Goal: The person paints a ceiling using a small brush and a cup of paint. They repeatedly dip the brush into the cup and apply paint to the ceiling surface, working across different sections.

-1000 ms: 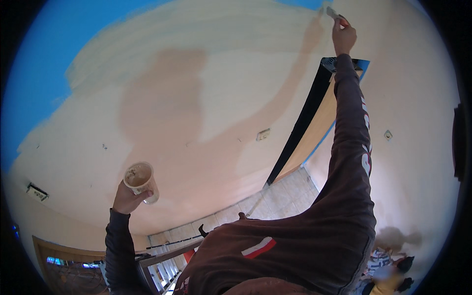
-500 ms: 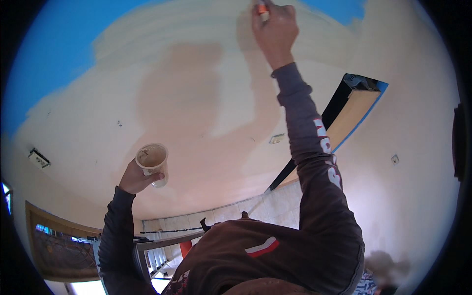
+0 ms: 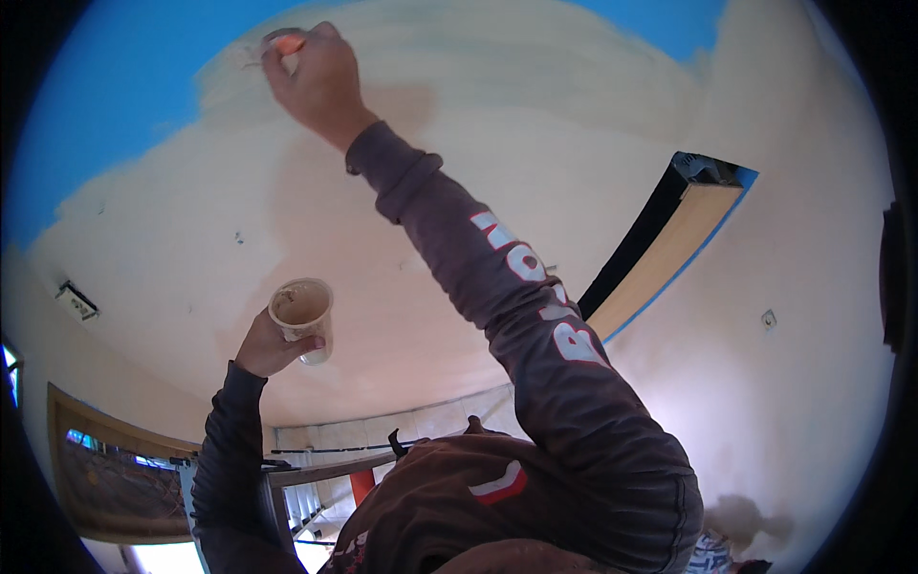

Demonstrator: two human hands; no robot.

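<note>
My right hand (image 3: pixel 323 88) is raised high to the left, closed round a paintbrush with an orange handle (image 3: pixel 289 43). The brush's blurred tip is at the wall, near the border between cream paint and blue. My left hand (image 3: pixel 268 346) grips a clear plastic cup (image 3: pixel 320 337) lower down, thumb across its side. Pale smears coat the inside of the cup; how much paint it holds I cannot tell. The wall (image 3: pixel 354 230) before me is cream over most of its face, with a blue area (image 3: pixel 115 124) left along the top and upper left.
A wood-faced shelf or beam (image 3: pixel 674 239) with a black side and blue edging juts from the wall at right. Wall boxes sit at left (image 3: pixel 76 301) and right (image 3: pixel 769 320). Below are a ladder (image 3: pixel 306 507), a tiled band and a wood-framed opening (image 3: pixel 120 474).
My right hand has swept left along the upper wall with the paintbrush, its arm now slanting across the view. My left hand and the cup have barely moved.
</note>
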